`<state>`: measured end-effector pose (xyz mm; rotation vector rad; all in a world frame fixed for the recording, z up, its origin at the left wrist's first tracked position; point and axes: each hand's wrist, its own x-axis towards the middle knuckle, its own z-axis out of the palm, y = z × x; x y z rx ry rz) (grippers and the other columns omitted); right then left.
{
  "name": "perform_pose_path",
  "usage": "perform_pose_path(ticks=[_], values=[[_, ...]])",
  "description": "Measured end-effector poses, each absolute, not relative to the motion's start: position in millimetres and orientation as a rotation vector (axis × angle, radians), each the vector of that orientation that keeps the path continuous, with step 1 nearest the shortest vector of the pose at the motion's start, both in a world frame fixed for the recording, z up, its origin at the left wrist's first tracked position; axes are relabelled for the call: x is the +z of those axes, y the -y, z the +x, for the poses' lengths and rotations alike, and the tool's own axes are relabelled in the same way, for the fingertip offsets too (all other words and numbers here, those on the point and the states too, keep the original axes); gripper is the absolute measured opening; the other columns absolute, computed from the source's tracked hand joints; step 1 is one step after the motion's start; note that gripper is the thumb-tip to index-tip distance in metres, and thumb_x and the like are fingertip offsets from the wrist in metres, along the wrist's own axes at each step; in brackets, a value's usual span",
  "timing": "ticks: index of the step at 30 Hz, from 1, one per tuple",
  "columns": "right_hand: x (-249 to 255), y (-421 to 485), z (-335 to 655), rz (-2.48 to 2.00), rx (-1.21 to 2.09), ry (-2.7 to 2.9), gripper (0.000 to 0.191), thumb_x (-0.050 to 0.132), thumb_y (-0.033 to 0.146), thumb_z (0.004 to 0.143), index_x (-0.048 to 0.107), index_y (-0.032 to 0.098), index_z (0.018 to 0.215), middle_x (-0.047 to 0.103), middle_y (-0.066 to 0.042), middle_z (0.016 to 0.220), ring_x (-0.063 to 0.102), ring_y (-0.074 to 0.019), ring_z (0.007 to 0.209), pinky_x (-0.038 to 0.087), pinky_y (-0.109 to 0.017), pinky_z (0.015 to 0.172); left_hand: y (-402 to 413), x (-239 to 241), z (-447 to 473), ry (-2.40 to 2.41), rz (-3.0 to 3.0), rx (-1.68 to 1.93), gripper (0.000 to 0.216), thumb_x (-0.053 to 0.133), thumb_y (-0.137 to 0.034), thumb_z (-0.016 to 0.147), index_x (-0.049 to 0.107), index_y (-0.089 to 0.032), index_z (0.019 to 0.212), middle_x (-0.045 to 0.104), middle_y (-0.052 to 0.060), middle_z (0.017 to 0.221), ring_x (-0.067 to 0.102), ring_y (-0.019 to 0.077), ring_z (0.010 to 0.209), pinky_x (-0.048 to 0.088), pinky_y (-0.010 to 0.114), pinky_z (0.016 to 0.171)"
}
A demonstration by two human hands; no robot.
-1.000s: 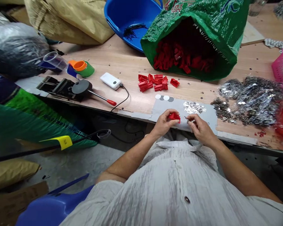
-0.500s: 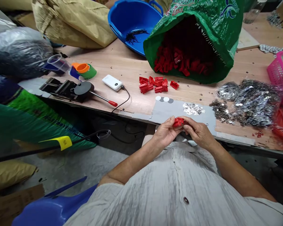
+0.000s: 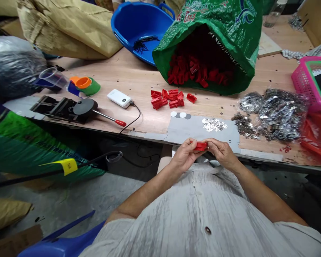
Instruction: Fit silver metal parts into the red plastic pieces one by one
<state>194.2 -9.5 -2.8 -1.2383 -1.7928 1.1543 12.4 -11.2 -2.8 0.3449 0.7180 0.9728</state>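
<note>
My left hand (image 3: pixel 184 154) and my right hand (image 3: pixel 221 152) meet at the table's near edge, both pinched on one small red plastic part (image 3: pixel 200 145) held between their fingertips. Just beyond them a grey sheet (image 3: pixel 187 130) carries a little heap of shiny metal bits (image 3: pixel 213 124). Farther out lies a cluster of loose red parts (image 3: pixel 169 98) on the wooden table (image 3: pixel 139 82). A green sack (image 3: pixel 216 39) lies on its side behind them, its mouth full of more red parts.
A blue basin (image 3: pixel 139 26) with dark pieces stands at the back. A white power bank (image 3: pixel 119 98) with cable, a black hand press with a red-tipped lever (image 3: pixel 77 107) and coloured cups (image 3: pixel 84 85) sit left. Bags of metal pieces (image 3: pixel 275 112) and a pink basket (image 3: pixel 310 84) are right.
My right hand, which held a small metal bit apart from the red part, has closed in on the part. Both hands now grip it together, a little lower and nearer my body.
</note>
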Motion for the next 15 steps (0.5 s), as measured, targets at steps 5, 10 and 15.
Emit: perform_pose_path(ticks=[5, 10, 15], values=[[-6, 15, 215, -1.395, 1.121, 1.821, 0.043, 0.037, 0.046, 0.103, 0.066, 0.022, 0.125, 0.053, 0.004, 0.061, 0.051, -0.0123, 0.057, 0.040, -0.025, 0.060, 13, -32, -10, -0.957, 1.306, 0.714, 0.015, 0.071, -0.031, 0.083, 0.068, -0.017, 0.078, 0.069, 0.010, 0.114, 0.065, 0.0235, 0.111, 0.051, 0.034, 0.094], [-12, 16, 242, -1.605, 0.915, 1.716, 0.035, 0.050, 0.044, 0.096, 0.070, 0.020, 0.113, 0.067, -0.002, 0.078, 0.057, -0.0156, 0.066, 0.043, -0.028, 0.065, 8, -70, -18, -0.941, 1.970, 0.263, 0.024, 0.053, -0.018, 0.092, 0.075, -0.023, 0.098, 0.067, 0.007, 0.128, 0.065, 0.0219, 0.116, 0.048, 0.034, 0.102], [-24, 15, 293, -1.808, 0.517, 1.628, 0.025, 0.055, 0.037, 0.090, 0.069, 0.019, 0.102, 0.072, -0.009, 0.098, 0.064, -0.0232, 0.088, 0.048, -0.035, 0.080, 0, -91, -16, -1.120, 1.898, 0.062, 0.049, 0.061, -0.020, 0.087, 0.060, -0.026, 0.136, 0.065, 0.006, 0.135, 0.060, 0.0265, 0.127, 0.046, 0.039, 0.109]])
